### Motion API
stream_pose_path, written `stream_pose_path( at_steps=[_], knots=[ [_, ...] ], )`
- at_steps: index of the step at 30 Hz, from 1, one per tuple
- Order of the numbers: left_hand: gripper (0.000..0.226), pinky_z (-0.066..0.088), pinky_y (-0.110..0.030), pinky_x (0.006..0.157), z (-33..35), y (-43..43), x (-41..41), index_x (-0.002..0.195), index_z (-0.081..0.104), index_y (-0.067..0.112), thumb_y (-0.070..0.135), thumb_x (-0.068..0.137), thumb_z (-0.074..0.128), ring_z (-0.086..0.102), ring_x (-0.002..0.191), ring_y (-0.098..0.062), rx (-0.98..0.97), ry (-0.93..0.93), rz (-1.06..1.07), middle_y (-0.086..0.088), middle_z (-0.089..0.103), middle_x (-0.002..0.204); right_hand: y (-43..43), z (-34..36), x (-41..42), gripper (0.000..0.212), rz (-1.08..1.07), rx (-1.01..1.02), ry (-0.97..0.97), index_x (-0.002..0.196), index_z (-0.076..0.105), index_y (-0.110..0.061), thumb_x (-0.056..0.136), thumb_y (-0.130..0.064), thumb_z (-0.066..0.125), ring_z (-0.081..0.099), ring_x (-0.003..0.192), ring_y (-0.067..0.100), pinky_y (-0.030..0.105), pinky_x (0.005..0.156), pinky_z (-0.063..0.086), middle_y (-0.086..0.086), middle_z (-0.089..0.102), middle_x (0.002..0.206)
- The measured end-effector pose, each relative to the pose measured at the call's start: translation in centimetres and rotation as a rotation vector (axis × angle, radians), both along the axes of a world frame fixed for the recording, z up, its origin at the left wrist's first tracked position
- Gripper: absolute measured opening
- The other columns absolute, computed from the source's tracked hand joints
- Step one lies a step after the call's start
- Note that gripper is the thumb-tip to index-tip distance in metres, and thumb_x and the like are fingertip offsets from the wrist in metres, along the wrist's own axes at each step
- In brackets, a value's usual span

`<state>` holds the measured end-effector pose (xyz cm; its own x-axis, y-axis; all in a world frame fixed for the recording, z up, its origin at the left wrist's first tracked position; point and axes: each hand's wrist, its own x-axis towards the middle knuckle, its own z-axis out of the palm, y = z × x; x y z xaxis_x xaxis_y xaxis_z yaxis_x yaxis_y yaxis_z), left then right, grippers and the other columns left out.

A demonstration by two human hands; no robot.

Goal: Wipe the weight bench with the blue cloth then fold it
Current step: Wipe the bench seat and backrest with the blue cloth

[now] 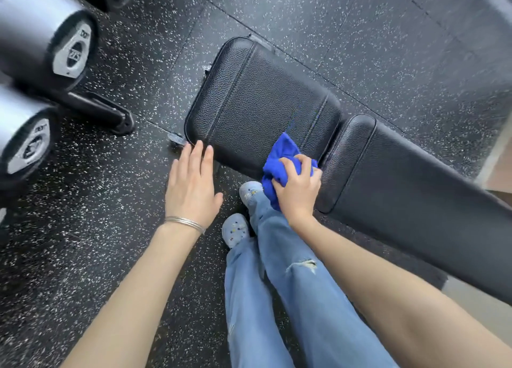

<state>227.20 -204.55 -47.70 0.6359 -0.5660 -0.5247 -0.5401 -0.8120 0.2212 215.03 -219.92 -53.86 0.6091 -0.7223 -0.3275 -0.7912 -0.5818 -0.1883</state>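
Cloth (282,162), bright blue and bunched up, is sitting in my right hand (297,190), whose fingers are clamping it against the near edge of the weight bench (260,101) at the centre of the frame, right by the gap between its two black pads. My left hand (191,184) is hovering flat and spread, holding nothing, fingertips nearing the seat pad's lower left corner. Dumbbells (47,48) are lying at the upper left on the speckled floor (97,215).

We wore loose light-blue jeans (291,298) with a frayed rip on one leg, pale clogs (235,229) dotted with coloured charms, thin silver bangles (184,223) on our left wrist, and bare forearms.
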Motion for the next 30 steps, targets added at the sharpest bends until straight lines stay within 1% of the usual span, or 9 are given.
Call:
stream_pose_path(
  at_steps=[2, 5, 8, 11, 14, 17, 20, 24, 30],
  knots=[
    [0.089, 0.010, -0.042, 0.119, 0.2, 0.5, -0.6, 0.149, 0.009, 0.008, 0.031, 0.084, 0.064, 0.003, 0.147, -0.028, 0.002, -0.006, -0.028, -0.011, 0.007, 0.158, 1.4, 0.0, -1.3, 0.038, 0.110, 0.005, 0.061, 0.116, 0.062, -0.020, 0.078, -0.027, 0.066, 0.046, 0.101, 0.040, 0.044, 0.080, 0.042, 0.012, 0.049, 0.135],
    [0.088, 0.009, -0.041, 0.119, 0.2, 0.9, -1.5, 0.149, 0.008, 0.009, 0.032, 0.084, 0.063, 0.004, 0.147, -0.027, 0.000, -0.013, -0.072, -0.010, 0.008, 0.158, 0.1, 0.7, -2.2, 0.041, 0.258, 0.063, 0.080, 0.119, 0.060, -0.021, 0.079, -0.028, 0.067, 0.044, 0.104, 0.040, 0.045, 0.085, 0.042, 0.011, 0.048, 0.135],
    [0.088, 0.009, -0.041, 0.119, -0.1, 0.7, -2.5, 0.149, 0.008, 0.009, 0.032, 0.085, 0.062, 0.003, 0.147, -0.027, -0.003, -0.004, -0.106, -0.010, 0.007, 0.159, -3.4, 1.8, -3.3, 0.037, 0.405, 0.021, 0.099, 0.114, 0.062, -0.022, 0.079, -0.031, 0.067, 0.047, 0.103, 0.040, 0.045, 0.079, 0.043, 0.011, 0.053, 0.128],
    [0.087, 0.011, -0.041, 0.119, -0.4, -0.3, -3.5, 0.149, 0.008, 0.009, 0.032, 0.085, 0.063, 0.004, 0.147, -0.027, -0.019, 0.000, -0.129, -0.010, 0.007, 0.159, -7.6, 2.4, -5.5, 0.037, 0.316, -0.064, 0.150, 0.117, 0.061, -0.022, 0.081, -0.031, 0.066, 0.046, 0.105, 0.039, 0.044, 0.081, 0.042, 0.011, 0.050, 0.131],
    [0.089, 0.010, -0.041, 0.120, -0.6, -1.6, -4.6, 0.149, 0.006, 0.010, 0.033, 0.085, 0.063, 0.002, 0.147, -0.026, -0.042, 0.008, -0.167, -0.009, 0.004, 0.159, -9.8, 2.4, -9.1, 0.041, 0.299, -0.015, 0.271, 0.126, 0.055, -0.025, 0.086, -0.031, 0.060, 0.043, 0.107, 0.035, 0.044, 0.087, 0.043, 0.007, 0.044, 0.135],
    [0.090, 0.010, -0.041, 0.120, -0.6, -2.8, -5.7, 0.149, 0.004, 0.010, 0.035, 0.085, 0.062, 0.001, 0.147, -0.026, -0.038, 0.001, -0.204, -0.008, 0.003, 0.159, -9.4, 2.7, -11.9, 0.037, 0.344, 0.018, 0.272, 0.125, 0.055, -0.024, 0.089, -0.030, 0.056, 0.045, 0.102, 0.034, 0.043, 0.085, 0.044, 0.004, 0.046, 0.134],
    [0.089, 0.010, -0.040, 0.120, 0.0, -3.6, -7.0, 0.149, 0.005, 0.010, 0.033, 0.085, 0.063, 0.002, 0.147, -0.026, -0.039, 0.019, -0.225, -0.008, 0.003, 0.159, -8.9, 3.4, -11.8, 0.037, 0.275, 0.088, 0.318, 0.125, 0.053, -0.028, 0.089, -0.033, 0.055, 0.046, 0.105, 0.033, 0.041, 0.090, 0.044, 0.001, 0.043, 0.133],
    [0.090, 0.011, -0.040, 0.119, 2.3, -4.1, -7.9, 0.149, 0.007, 0.010, 0.034, 0.083, 0.064, 0.004, 0.147, -0.026, -0.053, -0.008, -0.255, -0.009, 0.006, 0.159, -8.6, 6.4, -9.5, 0.033, 0.174, 0.274, 0.209, 0.119, 0.058, -0.028, 0.085, -0.028, 0.056, 0.049, 0.101, 0.035, 0.044, 0.092, 0.044, 0.002, 0.047, 0.125],
    [0.087, 0.008, -0.040, 0.120, 8.5, -3.9, -7.4, 0.150, 0.007, 0.012, 0.035, 0.085, 0.061, 0.002, 0.147, -0.024, -0.045, -0.060, -0.233, -0.007, 0.006, 0.159, -8.0, 14.7, -6.7, 0.035, 0.229, 0.302, 0.078, 0.117, 0.057, -0.031, 0.081, -0.030, 0.059, 0.048, 0.101, 0.033, 0.043, 0.089, 0.046, 0.000, 0.049, 0.121]
  ],
)
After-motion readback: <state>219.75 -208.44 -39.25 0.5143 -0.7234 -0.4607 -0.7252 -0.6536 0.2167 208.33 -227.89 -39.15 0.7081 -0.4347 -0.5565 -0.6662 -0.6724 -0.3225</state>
